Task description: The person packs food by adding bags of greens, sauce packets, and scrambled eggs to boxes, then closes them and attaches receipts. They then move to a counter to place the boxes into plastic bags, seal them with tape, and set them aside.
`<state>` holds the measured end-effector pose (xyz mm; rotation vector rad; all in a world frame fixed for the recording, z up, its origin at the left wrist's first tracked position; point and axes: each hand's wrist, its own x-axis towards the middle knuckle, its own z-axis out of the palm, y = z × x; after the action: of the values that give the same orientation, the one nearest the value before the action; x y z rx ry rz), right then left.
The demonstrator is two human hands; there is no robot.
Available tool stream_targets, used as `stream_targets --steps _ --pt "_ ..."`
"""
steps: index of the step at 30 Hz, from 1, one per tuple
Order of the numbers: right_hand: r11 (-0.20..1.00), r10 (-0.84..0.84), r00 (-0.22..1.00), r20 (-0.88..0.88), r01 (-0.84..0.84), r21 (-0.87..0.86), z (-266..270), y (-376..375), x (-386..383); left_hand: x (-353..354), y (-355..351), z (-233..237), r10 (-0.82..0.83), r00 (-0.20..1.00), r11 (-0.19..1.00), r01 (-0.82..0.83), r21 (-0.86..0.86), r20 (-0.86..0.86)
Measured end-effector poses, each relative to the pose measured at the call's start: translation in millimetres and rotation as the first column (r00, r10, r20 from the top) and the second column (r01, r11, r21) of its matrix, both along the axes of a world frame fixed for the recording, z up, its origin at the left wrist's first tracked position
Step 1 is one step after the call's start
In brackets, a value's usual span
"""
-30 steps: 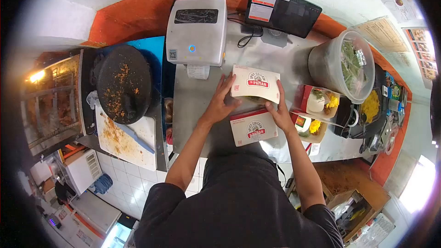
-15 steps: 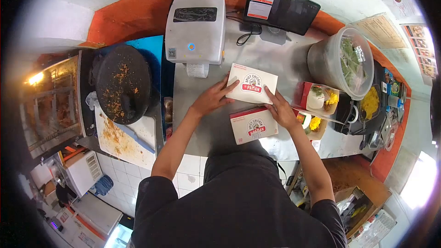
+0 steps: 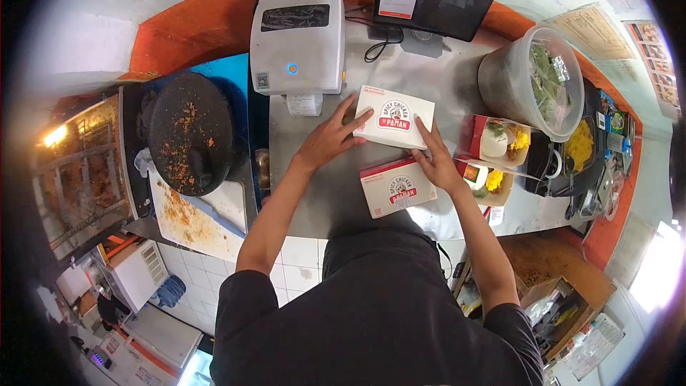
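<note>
A closed white takeaway box (image 3: 379,100) with a red "Spicy Chicken Paman" logo lies on the steel counter between my hands. My left hand (image 3: 325,139) is at its left side, fingers spread, with the fingertips touching the edge. On the right, my right hand (image 3: 441,166) has its fingers stretched out along the box's right side and front corner. Just in front of it lies a second closed takeaway box (image 3: 379,200) with the same logo and a red back edge. Two open food boxes, an upper one (image 3: 468,137) and a lower one (image 3: 506,193), stand beyond my right hand with rice and yellow food inside.
A label printer (image 3: 296,43) and a tablet (image 3: 436,3) stand at the back of the steel counter (image 3: 307,207). A clear tub of greens (image 3: 500,86) is at the right. Leftward are a round dark board (image 3: 191,136) with crumbs and a white cutting board (image 3: 179,221).
The upper takeaway box has turned slightly and sits flatter between my hands. My left fingers have spread wider, and my right hand has shifted a little along the box. The camera view moved slightly.
</note>
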<state>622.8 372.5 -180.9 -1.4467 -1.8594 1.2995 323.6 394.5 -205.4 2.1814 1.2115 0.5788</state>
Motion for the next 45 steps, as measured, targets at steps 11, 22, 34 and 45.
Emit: stream_targets --steps 11,22,34,45 --pt "0.995 0.077 0.99 0.117 -0.084 0.058 1 12 9 7 30 -16 -0.029 0.999 0.994 0.033 0.103 -0.037" --pt "0.994 -0.024 0.994 0.107 0.012 0.111 -17 6 21 24 26 -9 0.003 1.0 0.971 -0.003 0.237 -0.001" --pt "0.976 -0.11 0.993 0.049 0.099 0.193 -22 16 20 46 70 34 -0.219 0.958 0.976 0.215 -0.044 -0.184" --pt "0.96 -0.142 0.987 0.079 0.118 0.252 -27 16 24 44 71 27 -0.322 0.86 0.939 0.343 -0.018 -0.396"
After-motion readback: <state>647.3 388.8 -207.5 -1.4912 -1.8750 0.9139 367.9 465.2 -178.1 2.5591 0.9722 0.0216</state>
